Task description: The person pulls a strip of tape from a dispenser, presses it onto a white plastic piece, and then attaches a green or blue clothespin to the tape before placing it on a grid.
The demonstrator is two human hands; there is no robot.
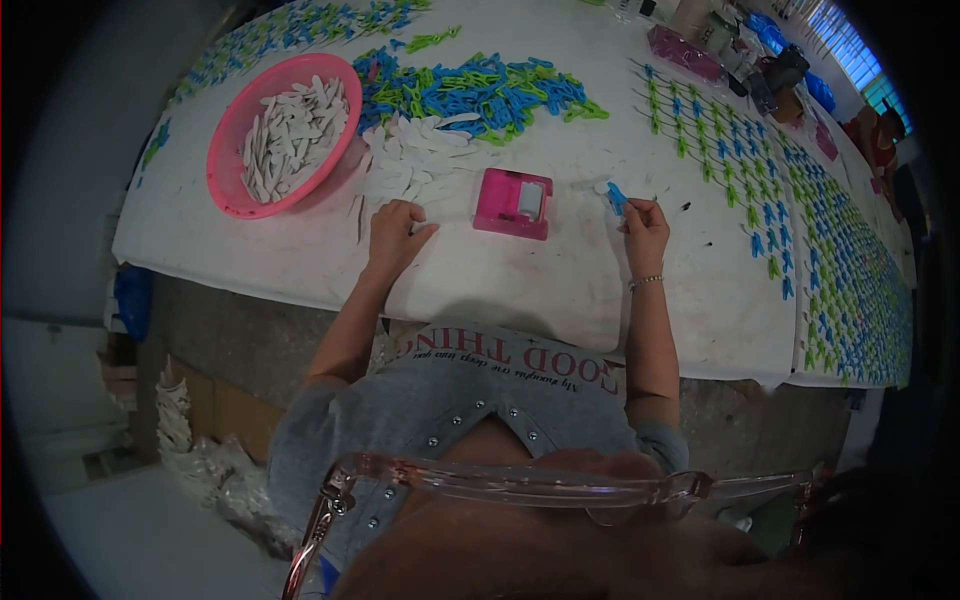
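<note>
My right hand [645,235] pinches a blue clothespin [617,198] over the white table, with a small white round piece [601,188] at the clothespin's far end. Left of it, my left hand [395,240] rests on the tabletop with its fingers curled and the thumb reaching inward. A bit of something pale shows near those fingertips, too small to name. Between both hands sits a pink box [510,203] with a white roll [530,200] in its right part. Flat white pieces [415,150] lie in a loose heap beyond my left hand.
A pink basin [222,165] full of white pieces stands at the left. Behind it spreads a pile of blue and green clothespins [480,90]. Rows of clothespins [720,150] cover the table's right side. Bags and containers [690,50] crowd the far right; another person [880,130] is there.
</note>
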